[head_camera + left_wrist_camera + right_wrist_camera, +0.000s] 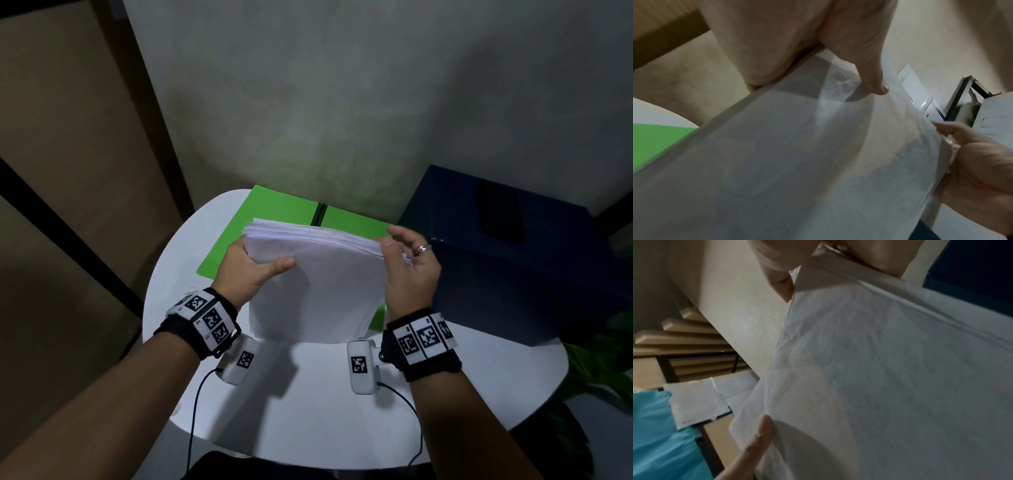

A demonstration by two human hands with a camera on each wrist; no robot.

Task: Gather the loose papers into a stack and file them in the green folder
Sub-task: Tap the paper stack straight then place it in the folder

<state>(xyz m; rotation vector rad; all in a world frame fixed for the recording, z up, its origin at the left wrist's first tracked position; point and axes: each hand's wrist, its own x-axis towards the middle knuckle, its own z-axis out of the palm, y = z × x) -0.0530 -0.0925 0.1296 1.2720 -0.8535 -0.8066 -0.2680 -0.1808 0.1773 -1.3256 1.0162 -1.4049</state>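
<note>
A thick stack of white papers (pixel 318 291) stands on its lower edge on the round white table (pixel 308 411), tilted toward me. My left hand (pixel 248 262) grips its left edge, thumb across the front sheet and fingers hidden behind. My right hand (pixel 399 251) holds the upper right corner, thumb on the front and fingers loosely spread behind. The green folder (pixel 274 214) lies open and flat behind the stack, partly hidden by it. In the left wrist view the stack (pixel 797 162) fills the frame, with the folder (pixel 653 142) at the left.
A dark blue box (pixel 513 274) stands at the table's right side with a black phone (pixel 501 216) on top. Green plant leaves (pixel 599 359) show beyond the right rim. A grey wall (pixel 342 102) rises just behind the table.
</note>
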